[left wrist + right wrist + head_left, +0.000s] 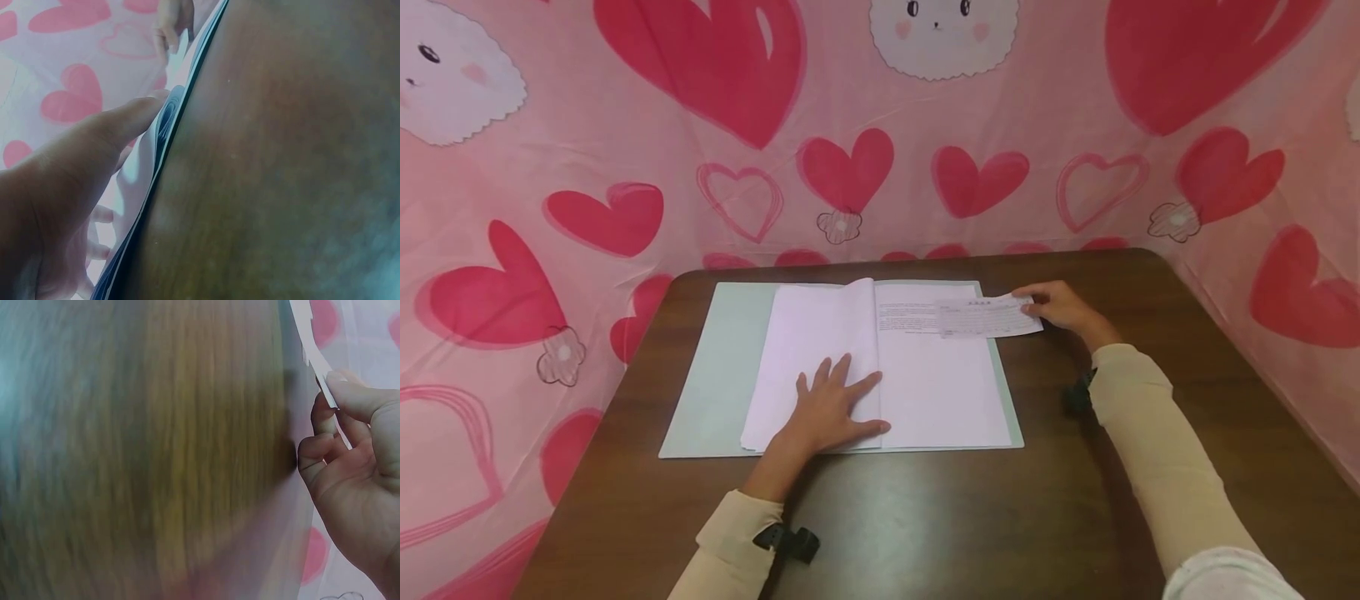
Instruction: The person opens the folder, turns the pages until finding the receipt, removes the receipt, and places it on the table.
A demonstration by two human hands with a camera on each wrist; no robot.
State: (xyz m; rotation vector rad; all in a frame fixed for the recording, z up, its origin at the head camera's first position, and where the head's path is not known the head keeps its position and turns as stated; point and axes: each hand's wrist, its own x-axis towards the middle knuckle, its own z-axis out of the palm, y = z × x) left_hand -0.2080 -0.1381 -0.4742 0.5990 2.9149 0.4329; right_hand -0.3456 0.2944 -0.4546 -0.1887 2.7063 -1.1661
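An open folder [715, 367] with a pale green cover lies on the table, its white pages [940, 392] spread. My left hand [831, 408] rests spread over the left page near the fold, thumb across onto the right page. In the left wrist view the thumb [125, 122] presses by the curved edges of the sheets. With thumb and fingers, my right hand [1063, 308] pinches the right end of a printed paper slip [985, 317]. The slip's left part overlaps the upper right page, beside printed lines. In the right wrist view the slip [319, 369] shows edge-on between thumb and fingers.
The dark wooden table [925, 525] extends around the folder, with rounded far corners. Behind and at both sides hangs a pink cloth [880, 108] with red hearts. A dark band with a small device [797, 543] is on the left wrist, and another [1078, 393] on the right.
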